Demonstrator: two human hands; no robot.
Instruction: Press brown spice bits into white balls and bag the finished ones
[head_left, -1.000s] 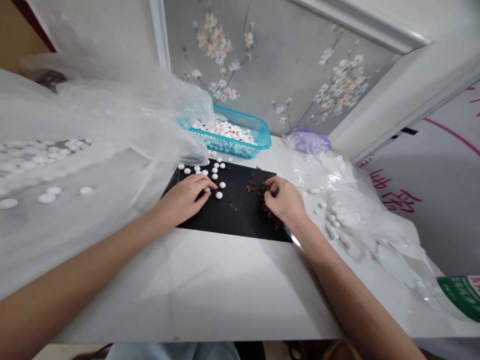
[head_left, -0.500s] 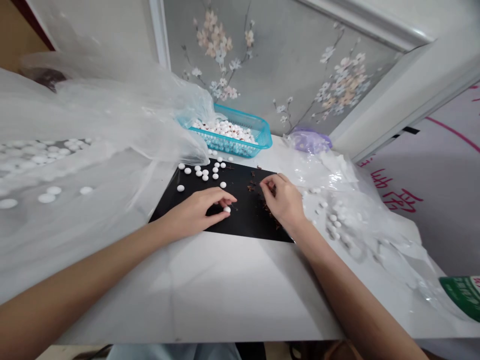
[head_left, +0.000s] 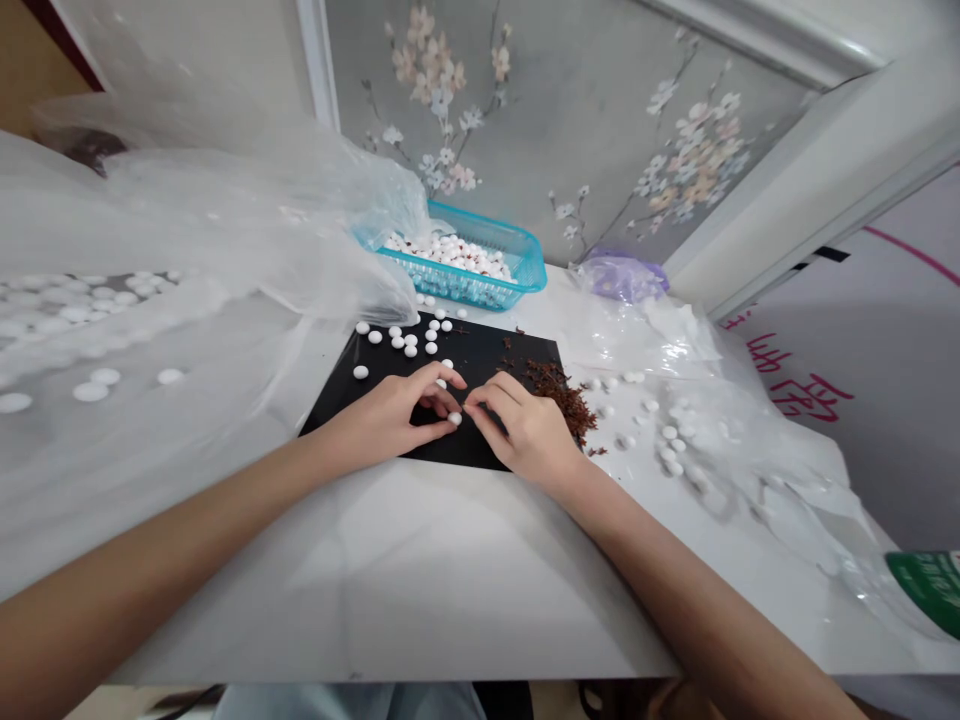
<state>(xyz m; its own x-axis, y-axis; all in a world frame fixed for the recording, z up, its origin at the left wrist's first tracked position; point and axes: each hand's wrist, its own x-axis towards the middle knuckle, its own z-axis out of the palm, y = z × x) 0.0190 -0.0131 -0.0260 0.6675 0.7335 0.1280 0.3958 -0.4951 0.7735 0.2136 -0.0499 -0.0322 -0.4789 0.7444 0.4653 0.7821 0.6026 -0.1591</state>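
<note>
Held bead: a white bead [head_left: 454, 419], smooth, rounded and matte, above the near part of the black mat; its outline is too even to tell which way it points or any long axis.
Left hand [head_left: 379, 415]: grasps the white bead at the thumb tip, fingers curled over.
Right hand [head_left: 536, 435]: thumb and forefinger pinched together just beside the bead; whether a brown piece is between them is too small to tell.
Black mat [head_left: 480, 350]: flat, dark, straight-edged, long axis running left to right.
Brown pieces [head_left: 570, 405]: dry, jagged, heaped over the mat's right edge, pointing every way.
Loose beads [head_left: 375, 337]: round, white, scattered on the mat's far left part.
Basket [head_left: 531, 278]: translucent blue plastic with beads inside, beyond the mat, long axis roughly left to right.
Table [head_left: 375, 570]: pale, smooth, faintly veined.
Plastic sheeting [head_left: 292, 235]: clear, crumpled, at the left.
</note>
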